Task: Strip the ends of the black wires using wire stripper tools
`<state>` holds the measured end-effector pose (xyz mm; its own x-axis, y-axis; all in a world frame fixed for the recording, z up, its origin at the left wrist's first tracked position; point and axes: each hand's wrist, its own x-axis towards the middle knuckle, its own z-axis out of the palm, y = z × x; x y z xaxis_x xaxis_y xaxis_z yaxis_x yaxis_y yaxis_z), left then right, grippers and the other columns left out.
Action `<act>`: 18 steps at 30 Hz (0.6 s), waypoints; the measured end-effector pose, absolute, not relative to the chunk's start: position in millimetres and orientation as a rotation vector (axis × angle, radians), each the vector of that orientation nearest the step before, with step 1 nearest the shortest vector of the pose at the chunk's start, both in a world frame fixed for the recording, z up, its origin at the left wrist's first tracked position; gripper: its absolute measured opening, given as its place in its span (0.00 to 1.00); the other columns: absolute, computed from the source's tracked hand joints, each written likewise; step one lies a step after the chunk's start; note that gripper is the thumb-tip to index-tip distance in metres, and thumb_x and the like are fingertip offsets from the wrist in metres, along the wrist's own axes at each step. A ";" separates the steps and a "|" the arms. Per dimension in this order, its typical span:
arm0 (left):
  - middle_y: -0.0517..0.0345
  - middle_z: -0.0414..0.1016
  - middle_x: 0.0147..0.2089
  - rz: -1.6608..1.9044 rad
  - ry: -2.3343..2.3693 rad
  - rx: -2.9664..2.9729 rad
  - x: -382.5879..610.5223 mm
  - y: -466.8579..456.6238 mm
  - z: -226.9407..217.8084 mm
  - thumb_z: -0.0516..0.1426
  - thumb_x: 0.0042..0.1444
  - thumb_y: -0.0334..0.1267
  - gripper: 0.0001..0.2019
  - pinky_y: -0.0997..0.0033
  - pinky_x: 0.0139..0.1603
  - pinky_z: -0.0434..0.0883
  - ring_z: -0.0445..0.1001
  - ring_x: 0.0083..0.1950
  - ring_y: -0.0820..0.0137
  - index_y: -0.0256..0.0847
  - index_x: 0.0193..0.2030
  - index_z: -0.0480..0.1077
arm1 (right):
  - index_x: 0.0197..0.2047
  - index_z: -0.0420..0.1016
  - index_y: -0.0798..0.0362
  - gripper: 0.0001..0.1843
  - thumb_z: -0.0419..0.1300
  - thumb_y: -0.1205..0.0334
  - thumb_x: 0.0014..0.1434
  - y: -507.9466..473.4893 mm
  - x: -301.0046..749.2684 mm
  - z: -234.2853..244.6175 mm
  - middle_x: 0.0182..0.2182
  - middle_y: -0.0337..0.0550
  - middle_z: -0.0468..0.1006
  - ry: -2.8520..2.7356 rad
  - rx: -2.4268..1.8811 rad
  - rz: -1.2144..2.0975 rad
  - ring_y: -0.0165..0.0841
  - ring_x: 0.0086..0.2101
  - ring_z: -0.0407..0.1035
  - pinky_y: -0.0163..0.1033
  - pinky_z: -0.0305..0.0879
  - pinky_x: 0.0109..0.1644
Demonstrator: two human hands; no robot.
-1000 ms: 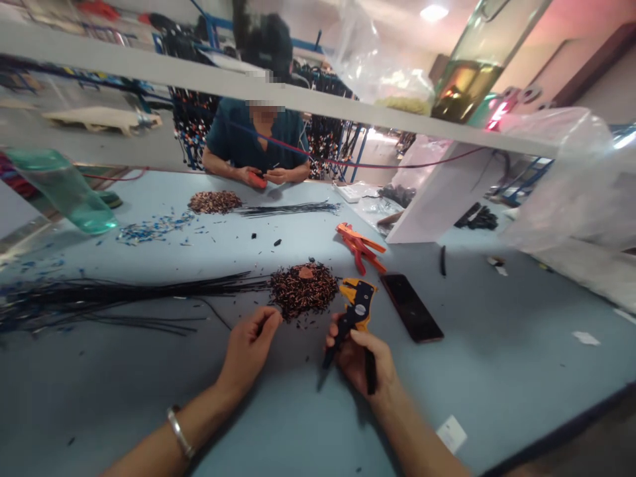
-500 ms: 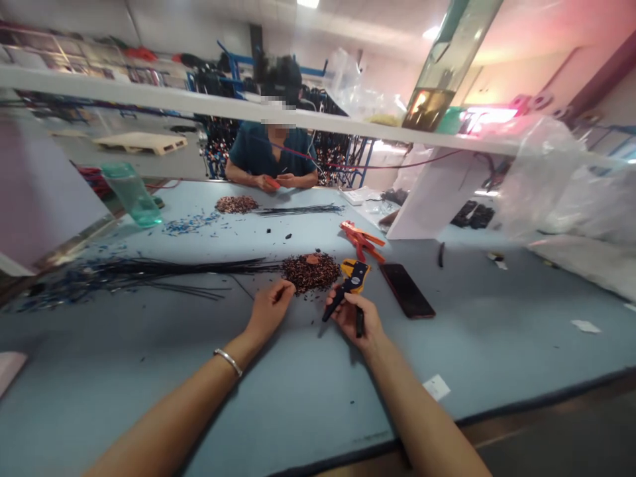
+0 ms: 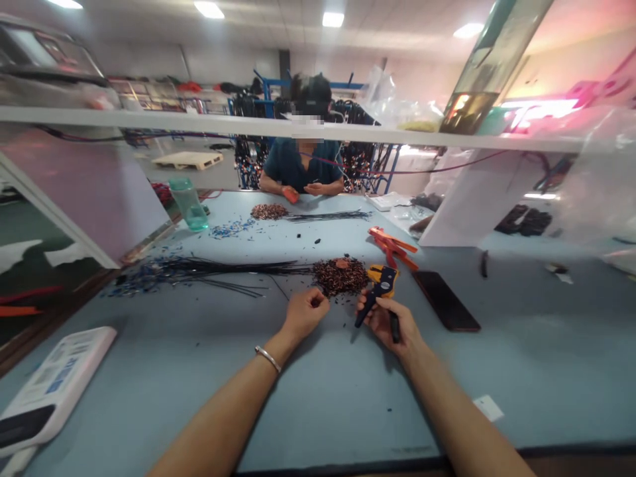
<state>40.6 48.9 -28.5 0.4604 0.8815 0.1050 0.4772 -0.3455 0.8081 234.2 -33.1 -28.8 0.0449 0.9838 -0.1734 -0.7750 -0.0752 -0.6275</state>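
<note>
My right hand is wrapped round a yellow and dark blue wire stripper, its jaws pointing away from me. Left of it, my left hand is closed with fingertips pinched together; whatever they hold is hidden or too small to name. Just beyond both hands lies a heap of small dark and copper-coloured bits. A bundle of thin black wires runs leftward from this heap, with blue-tipped ends at its far left.
Red-orange pliers and a dark phone lie to the right. Across the table a person holds something orange near another heap. A green bottle stands at the left, behind a white-pink device. A white shelf spans overhead.
The view has turned left and slightly up, so the scene sits further right and the white-pink device shows more. Both hands keep nearly the same pose over the table.
</note>
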 end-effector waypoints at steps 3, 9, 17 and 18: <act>0.49 0.72 0.56 0.699 1.163 1.979 42.1 49.0 -30.9 0.58 0.64 0.39 0.15 0.54 0.47 0.76 0.75 0.50 0.59 0.38 0.56 0.69 | 0.38 0.78 0.57 0.13 0.66 0.67 0.45 -33.4 234.6 -28.3 0.30 0.44 0.82 -0.405 -0.708 1.513 0.40 0.33 0.76 0.48 0.73 0.46; 0.50 0.72 0.55 0.664 1.176 2.002 41.4 50.4 -30.9 0.58 0.64 0.39 0.15 0.54 0.47 0.75 0.75 0.50 0.58 0.37 0.55 0.69 | 0.37 0.78 0.55 0.12 0.66 0.66 0.46 -33.4 235.5 -28.0 0.30 0.43 0.82 -0.425 -0.734 1.504 0.41 0.36 0.76 0.49 0.72 0.47; 0.50 0.73 0.55 0.663 1.129 2.035 42.9 47.2 -28.0 0.58 0.64 0.39 0.15 0.54 0.47 0.76 0.76 0.49 0.59 0.37 0.55 0.69 | 0.38 0.78 0.56 0.12 0.65 0.66 0.47 -32.5 237.7 -27.9 0.30 0.44 0.82 -0.478 -0.731 1.525 0.41 0.36 0.77 0.48 0.73 0.45; 0.50 0.73 0.55 0.667 1.122 2.037 43.1 47.0 -27.9 0.58 0.64 0.39 0.15 0.54 0.47 0.76 0.76 0.49 0.59 0.37 0.55 0.69 | 0.38 0.78 0.56 0.12 0.64 0.66 0.47 -32.3 237.8 -27.5 0.30 0.44 0.82 -0.485 -0.731 1.533 0.41 0.36 0.77 0.47 0.73 0.45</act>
